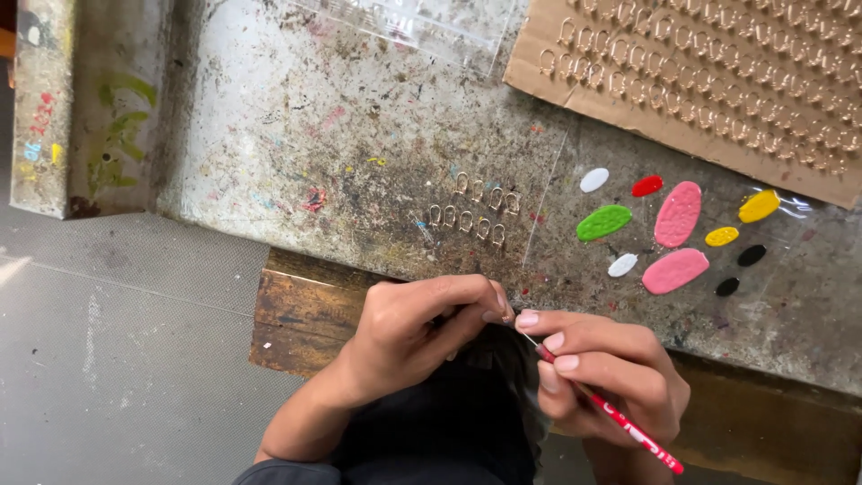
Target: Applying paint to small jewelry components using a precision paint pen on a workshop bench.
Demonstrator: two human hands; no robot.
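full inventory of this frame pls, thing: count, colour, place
Paint blobs: eleven; two white, one red, one green, two pink, two yellow, two black, on clear sheet at right.
Loose metal loops: about nine, pale gold, bench centre.
Cardboard sheet: one, brown, rows of loops, top right.
Clear bag: one, top centre.
Workbench: one, grey, stained.
Wooden block: one, brown, below bench edge.
Brush: one, red handle, in right hand.
Left hand: fingers pinched, item hidden.
Right hand: grips brush.

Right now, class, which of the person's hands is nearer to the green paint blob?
Right. The right hand, holding a red brush, lies just below the green paint blob; the left hand sits further off, below and left.
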